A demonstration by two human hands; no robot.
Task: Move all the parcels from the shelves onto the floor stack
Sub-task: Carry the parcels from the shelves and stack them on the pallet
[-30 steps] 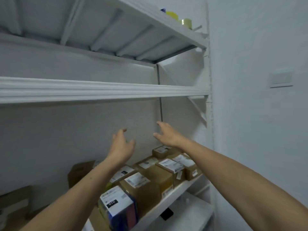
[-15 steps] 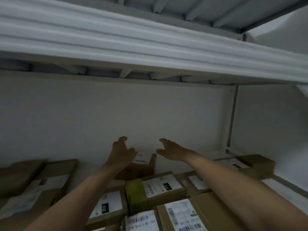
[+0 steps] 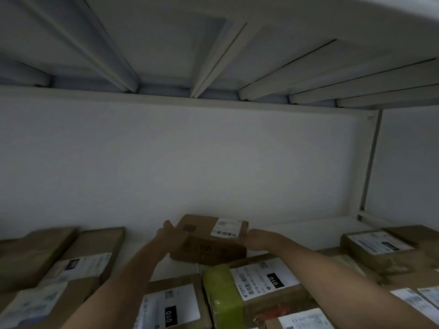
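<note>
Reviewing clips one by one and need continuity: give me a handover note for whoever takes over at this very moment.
Left hand grips the left end of the small brown parcel at the back of the shelf; right hand is against its right end, fingers hidden.
Other labelled parcels crowd the shelf, among them a green-taped parcel in front.
Done: nothing shown; the floor stack is out of view.
Left: carry this parcel down, then all the others.
</note>
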